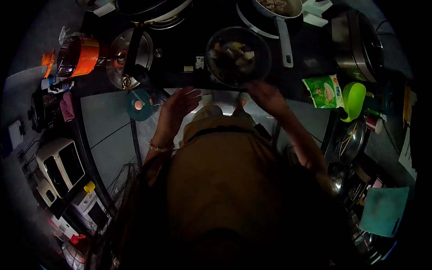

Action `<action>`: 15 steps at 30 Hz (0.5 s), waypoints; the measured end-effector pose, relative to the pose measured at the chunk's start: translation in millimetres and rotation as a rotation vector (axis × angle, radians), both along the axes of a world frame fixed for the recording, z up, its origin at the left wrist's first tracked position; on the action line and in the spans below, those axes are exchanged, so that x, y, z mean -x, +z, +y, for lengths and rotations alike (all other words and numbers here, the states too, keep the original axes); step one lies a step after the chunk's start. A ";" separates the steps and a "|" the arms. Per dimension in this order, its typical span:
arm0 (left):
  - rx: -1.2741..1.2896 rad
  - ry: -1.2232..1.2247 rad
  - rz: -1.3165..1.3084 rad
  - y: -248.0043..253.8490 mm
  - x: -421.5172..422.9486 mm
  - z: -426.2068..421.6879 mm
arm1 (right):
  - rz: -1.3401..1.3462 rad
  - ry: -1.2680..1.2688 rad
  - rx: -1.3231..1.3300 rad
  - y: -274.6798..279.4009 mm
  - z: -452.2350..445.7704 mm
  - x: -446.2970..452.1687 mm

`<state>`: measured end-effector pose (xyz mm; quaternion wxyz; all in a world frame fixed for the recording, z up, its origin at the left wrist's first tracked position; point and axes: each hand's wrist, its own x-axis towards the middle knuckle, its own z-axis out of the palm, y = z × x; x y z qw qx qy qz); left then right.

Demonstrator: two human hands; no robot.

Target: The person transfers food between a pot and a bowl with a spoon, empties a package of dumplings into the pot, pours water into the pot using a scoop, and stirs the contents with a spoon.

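A clear glass bowl (264, 67) with pale and yellowish food pieces (240, 54) stands near the counter's front edge. My right hand (266, 96) is at the bowl's near right rim, its fingers stretched forward with nothing visible in them. Whether the fingertips touch the glass is too dark to tell. My left hand (181, 102) hovers in front of the counter edge, left of the bowl, fingers extended and holding nothing. Behind the bowl, to the right, a light-coloured pan (284, 42) with food in it points its handle towards me.
At the left are a large orange-labelled bottle (85, 56), a round shiny lid (118, 69) and a dark pan handle (133, 49). A green-and-white bag (325, 92), a bright green scoop (354, 101) and a bulky appliance (353, 45) stand right. A teal board (384, 211) is lower right.
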<state>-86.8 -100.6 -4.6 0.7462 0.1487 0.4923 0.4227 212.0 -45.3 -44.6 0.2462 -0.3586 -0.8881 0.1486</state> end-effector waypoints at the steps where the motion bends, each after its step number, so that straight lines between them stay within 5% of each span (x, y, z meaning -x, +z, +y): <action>1: 0.004 -0.005 0.009 2.5 -1.6 1.2 | -0.027 0.015 -0.035 -0.2 1.6 1.2; 9: -0.012 -0.019 0.024 4.7 -1.0 1.1 | -0.126 -0.086 0.008 -13.7 3.3 -10.0; 15: -0.013 -0.020 0.004 3.4 0.0 -0.5 | -0.092 0.073 -0.093 -4.4 -1.9 -18.2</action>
